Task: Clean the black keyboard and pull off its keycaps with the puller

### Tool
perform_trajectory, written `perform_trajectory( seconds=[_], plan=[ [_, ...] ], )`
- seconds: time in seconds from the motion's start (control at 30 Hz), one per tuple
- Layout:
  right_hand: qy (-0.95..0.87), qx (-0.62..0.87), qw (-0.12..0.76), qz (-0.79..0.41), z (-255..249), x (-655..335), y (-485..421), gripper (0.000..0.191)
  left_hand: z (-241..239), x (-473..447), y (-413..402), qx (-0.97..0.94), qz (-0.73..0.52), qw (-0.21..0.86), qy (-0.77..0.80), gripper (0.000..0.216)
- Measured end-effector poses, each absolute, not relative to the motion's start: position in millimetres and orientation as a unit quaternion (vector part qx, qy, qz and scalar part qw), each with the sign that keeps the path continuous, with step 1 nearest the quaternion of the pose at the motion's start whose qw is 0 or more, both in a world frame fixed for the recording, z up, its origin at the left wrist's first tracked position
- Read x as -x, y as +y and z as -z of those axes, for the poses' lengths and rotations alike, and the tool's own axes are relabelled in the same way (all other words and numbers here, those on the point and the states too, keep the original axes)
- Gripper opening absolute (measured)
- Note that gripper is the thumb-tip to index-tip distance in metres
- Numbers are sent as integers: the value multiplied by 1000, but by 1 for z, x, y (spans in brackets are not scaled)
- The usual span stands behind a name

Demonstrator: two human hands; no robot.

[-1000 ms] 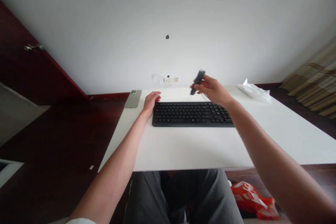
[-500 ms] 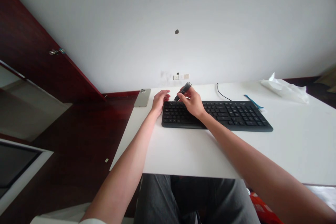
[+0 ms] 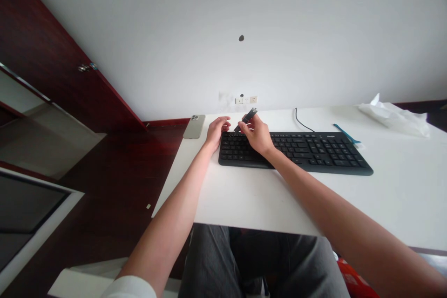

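A black keyboard (image 3: 314,151) lies flat on the white table (image 3: 251,195). My right hand (image 3: 257,135) is over its left part, with a small black stick-like tool (image 3: 248,117) pinched between thumb and fingers. The tool is tilted, its upper end pointing up and right and its lower end close to the keyboard's top edge; its exact kind is unclear. My left hand (image 3: 217,131) rests at the keyboard's upper left corner, fingers loosely bent and apart, holding nothing visible.
A phone (image 3: 194,126) lies face down at the table's left edge. Behind the keyboard runs a black cable (image 3: 303,121). To the right are a blue strip (image 3: 345,134) and a crumpled white plastic bag (image 3: 394,116). The wall has sockets (image 3: 246,100).
My view has turned slightly left, so everything appears shifted right. My right hand keeps the black tool in its grip, and both hands stay near the keyboard's upper left.
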State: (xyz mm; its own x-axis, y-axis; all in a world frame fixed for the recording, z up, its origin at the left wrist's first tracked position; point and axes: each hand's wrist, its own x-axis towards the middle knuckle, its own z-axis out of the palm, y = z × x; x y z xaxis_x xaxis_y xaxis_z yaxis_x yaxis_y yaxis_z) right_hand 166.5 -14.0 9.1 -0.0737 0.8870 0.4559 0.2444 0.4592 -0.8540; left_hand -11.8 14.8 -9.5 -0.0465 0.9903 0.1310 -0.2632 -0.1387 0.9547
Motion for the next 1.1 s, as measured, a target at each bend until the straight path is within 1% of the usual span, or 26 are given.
perform_trajectory(
  seconds=[0.17, 0.27, 0.4, 0.57, 0.67, 0.83, 0.97, 1.1],
  plan=[
    [-725, 440, 453, -276, -13, -163, -20, 22, 9, 12, 14, -459, -603, 516, 399, 23],
    [-755, 434, 413, -268, -15, -162, -22, 22, 10, 13, 15, -462, -603, 516, 396, 24],
    [-756, 429, 415, -268, -15, -159, -23, 23, 11, 13, 16, -468, -605, 516, 386, 25],
    [-723, 406, 477, -292, -12, -149, -19, 23, 10, 12, 16, -430, -615, 538, 383, 22],
    [-711, 416, 486, -293, -12, -142, -15, 21, 9, 13, 17, -404, -627, 547, 379, 24],
    [-713, 459, 447, -284, -15, -139, -8, 17, 10, 14, 18, -375, -640, 554, 379, 30],
    [-733, 482, 394, -274, -25, -136, -1, 14, 12, 14, 19, -371, -639, 560, 374, 32],
    [-739, 524, 359, -223, -31, -131, 1, 14, 13, 15, 20, -356, -643, 569, 369, 33]
  ],
)
